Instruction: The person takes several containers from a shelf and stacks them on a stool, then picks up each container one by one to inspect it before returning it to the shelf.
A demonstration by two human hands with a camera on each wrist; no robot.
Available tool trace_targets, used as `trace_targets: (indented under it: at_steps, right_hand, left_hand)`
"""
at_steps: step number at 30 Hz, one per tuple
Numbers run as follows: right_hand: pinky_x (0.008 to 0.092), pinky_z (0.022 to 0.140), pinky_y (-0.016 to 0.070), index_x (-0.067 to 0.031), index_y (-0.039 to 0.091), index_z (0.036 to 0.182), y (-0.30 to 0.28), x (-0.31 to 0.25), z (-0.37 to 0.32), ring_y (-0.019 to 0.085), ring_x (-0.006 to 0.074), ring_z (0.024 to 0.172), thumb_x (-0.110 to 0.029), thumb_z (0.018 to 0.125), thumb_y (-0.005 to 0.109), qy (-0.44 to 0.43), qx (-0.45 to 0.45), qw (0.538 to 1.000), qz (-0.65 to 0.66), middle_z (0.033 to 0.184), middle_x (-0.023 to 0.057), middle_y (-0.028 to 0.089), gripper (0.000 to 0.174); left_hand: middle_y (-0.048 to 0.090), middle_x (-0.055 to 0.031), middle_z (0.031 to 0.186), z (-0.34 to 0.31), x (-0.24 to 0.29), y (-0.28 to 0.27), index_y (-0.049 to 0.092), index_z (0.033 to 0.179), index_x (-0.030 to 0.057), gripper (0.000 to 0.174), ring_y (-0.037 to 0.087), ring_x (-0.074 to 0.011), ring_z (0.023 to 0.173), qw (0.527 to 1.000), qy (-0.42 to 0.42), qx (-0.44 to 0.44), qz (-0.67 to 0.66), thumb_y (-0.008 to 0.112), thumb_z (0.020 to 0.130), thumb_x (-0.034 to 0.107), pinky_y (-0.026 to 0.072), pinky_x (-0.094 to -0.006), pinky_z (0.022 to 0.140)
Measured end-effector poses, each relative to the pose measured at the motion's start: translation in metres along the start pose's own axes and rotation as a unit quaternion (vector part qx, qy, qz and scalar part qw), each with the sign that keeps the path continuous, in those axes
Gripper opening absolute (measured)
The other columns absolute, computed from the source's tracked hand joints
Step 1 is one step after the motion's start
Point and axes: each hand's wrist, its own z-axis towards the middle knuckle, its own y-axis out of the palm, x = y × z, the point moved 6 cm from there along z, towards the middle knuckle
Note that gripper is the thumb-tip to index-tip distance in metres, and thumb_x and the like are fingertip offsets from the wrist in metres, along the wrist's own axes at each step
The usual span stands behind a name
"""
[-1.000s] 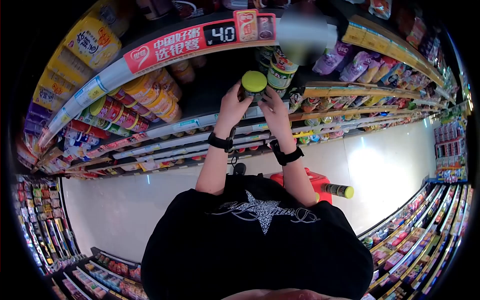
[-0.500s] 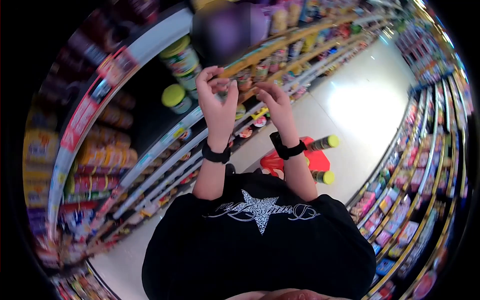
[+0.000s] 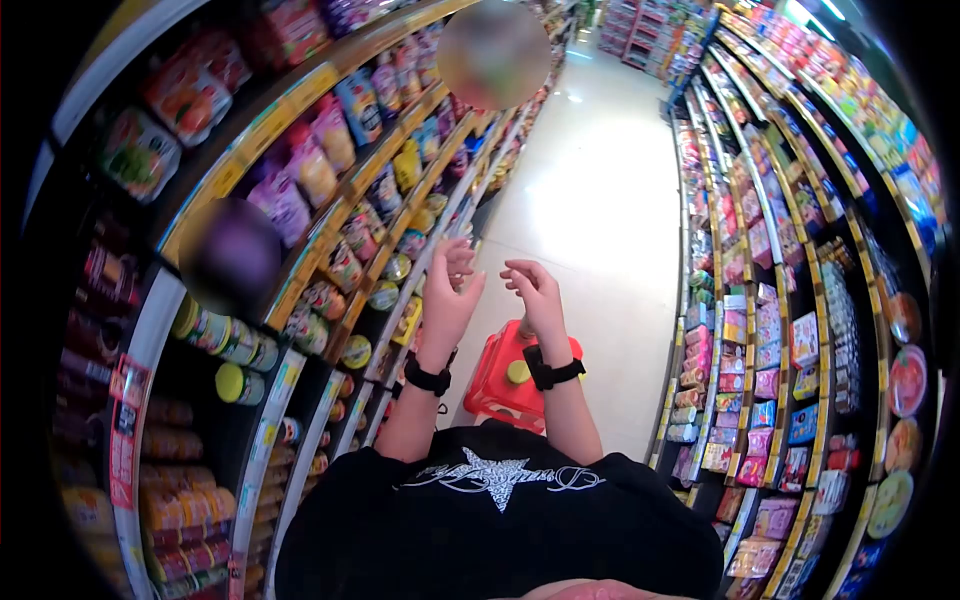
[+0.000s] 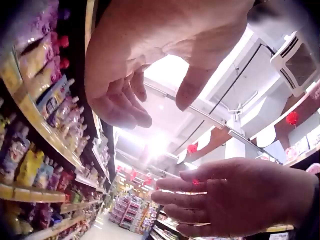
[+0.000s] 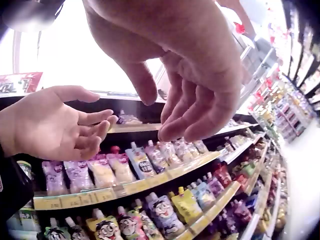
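Observation:
Both hands are raised in front of the chest, apart from each other and holding nothing. The left hand (image 3: 450, 305) has loosely bent fingers, and its palm faces inward. Opposite it, the right hand (image 3: 537, 300) hangs relaxed, fingers slightly curled. In the left wrist view the right hand (image 4: 230, 197) shows nearly straight fingers. Seen from the right wrist, the left hand (image 5: 57, 122) is palm up with its thumb spread. A can with a yellow-green lid (image 3: 238, 383) stands on the shelf at the left, away from both hands.
Below the hands is a red basket (image 3: 500, 385) with a yellow-green-lidded can (image 3: 518, 372) in it. Shelves of pouches (image 5: 162, 212) and cans line the left side. Packaged goods (image 3: 765, 340) fill the right shelves. A pale floor (image 3: 590, 220) runs between them.
The hands have let go of the yellow-green-lidded can, which stays on the shelf, and have drawn back from it. The head view has swung right, along the aisle.

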Motion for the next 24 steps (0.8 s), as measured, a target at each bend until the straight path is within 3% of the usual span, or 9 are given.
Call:
trace_targets:
  at_steps: [6, 10, 15, 17, 18, 21, 22, 24]
  right_hand:
    - [0.0265, 0.080, 0.0474, 0.0034, 0.058, 0.104, -0.094, 0.021, -0.013, 0.061, 0.0168, 0.091, -0.009, 0.088, 0.053, 0.016, 0.103, 0.994, -0.041, 0.097, 0.0120, 0.064, 0.021]
    - [0.0299, 0.084, 0.0465, 0.0040, 0.058, 0.106, -0.163, 0.069, -0.028, 0.060, 0.0211, 0.096, -0.014, 0.086, 0.057, 0.061, 0.179, 0.974, -0.127, 0.101, 0.0151, 0.063, 0.027]
    - [0.0364, 0.092, 0.0424, 0.0026, 0.052, 0.117, -0.229, 0.156, -0.069, 0.054, 0.0301, 0.108, -0.025, 0.080, 0.063, 0.223, 0.242, 0.913, -0.241, 0.113, 0.0232, 0.057, 0.048]
    - [0.0380, 0.089, 0.0442, 0.0015, 0.052, 0.116, -0.243, 0.189, -0.091, 0.056, 0.0334, 0.104, -0.029, 0.078, 0.064, 0.256, 0.278, 0.875, -0.301, 0.109, 0.0246, 0.058, 0.050]
    - [0.0388, 0.088, 0.0451, 0.0010, 0.052, 0.115, -0.246, 0.197, -0.102, 0.057, 0.0350, 0.102, -0.030, 0.077, 0.065, 0.272, 0.294, 0.855, -0.330, 0.107, 0.0254, 0.059, 0.051]
    - [0.0412, 0.099, 0.0373, 0.0011, 0.040, 0.129, -0.248, 0.230, -0.136, 0.047, 0.0365, 0.116, -0.030, 0.078, 0.063, 0.418, 0.258, 0.822, -0.289, 0.126, 0.0288, 0.045, 0.064]
    - [0.0407, 0.095, 0.0403, 0.0004, 0.040, 0.129, -0.244, 0.235, -0.141, 0.050, 0.0347, 0.113, -0.030, 0.079, 0.062, 0.400, 0.245, 0.844, -0.260, 0.124, 0.0269, 0.047, 0.062]
    - [0.0395, 0.088, 0.0463, -0.0010, 0.040, 0.129, -0.237, 0.252, -0.153, 0.054, 0.0311, 0.108, -0.030, 0.082, 0.058, 0.362, 0.215, 0.884, -0.202, 0.120, 0.0232, 0.051, 0.058]
  left_hand:
    - [0.058, -0.0070, 0.105, -0.003, -0.051, 0.111, 0.047, 0.121, 0.0037, 0.046, 0.056, -0.0122, 0.086, 0.983, -0.063, -0.172, -0.019, 0.064, 0.079, 0.007, 0.0462, -0.0248, 0.075]
    - [0.060, -0.0121, 0.106, -0.025, -0.117, 0.180, 0.051, 0.118, 0.0038, 0.043, 0.060, -0.0214, 0.095, 0.959, -0.105, -0.262, 0.017, 0.064, 0.080, 0.018, 0.0478, -0.0316, 0.081]
    - [0.057, -0.0169, 0.117, -0.083, -0.227, 0.249, 0.047, 0.125, 0.0010, 0.054, 0.059, -0.0254, 0.102, 0.897, -0.202, -0.385, 0.078, 0.062, 0.080, 0.027, 0.0468, -0.0326, 0.086]
    - [0.054, -0.0194, 0.121, -0.108, -0.251, 0.265, 0.045, 0.126, -0.0028, 0.059, 0.057, -0.0262, 0.106, 0.865, -0.298, -0.399, 0.060, 0.063, 0.079, 0.028, 0.0441, -0.0332, 0.091]
    - [0.046, -0.0242, 0.129, -0.118, -0.264, 0.274, 0.038, 0.131, -0.0052, 0.072, 0.049, -0.0290, 0.117, 0.853, -0.293, -0.430, 0.045, 0.064, 0.078, 0.037, 0.0398, -0.0350, 0.097]
    - [0.036, -0.0280, 0.136, -0.144, -0.289, 0.284, 0.029, 0.135, -0.0075, 0.087, 0.038, -0.0325, 0.127, 0.835, -0.354, -0.416, 0.064, 0.063, 0.076, 0.048, 0.0335, -0.0362, 0.103]
    - [0.027, -0.0306, 0.140, -0.154, -0.292, 0.285, 0.022, 0.138, -0.0077, 0.099, 0.030, -0.0346, 0.131, 0.816, -0.378, -0.431, 0.068, 0.062, 0.074, 0.056, 0.0293, -0.0367, 0.105]
    - [0.025, -0.0306, 0.141, -0.172, -0.319, 0.293, 0.022, 0.138, -0.0078, 0.100, 0.029, -0.0346, 0.132, 0.782, -0.398, -0.476, 0.055, 0.063, 0.073, 0.056, 0.0279, -0.0371, 0.106]
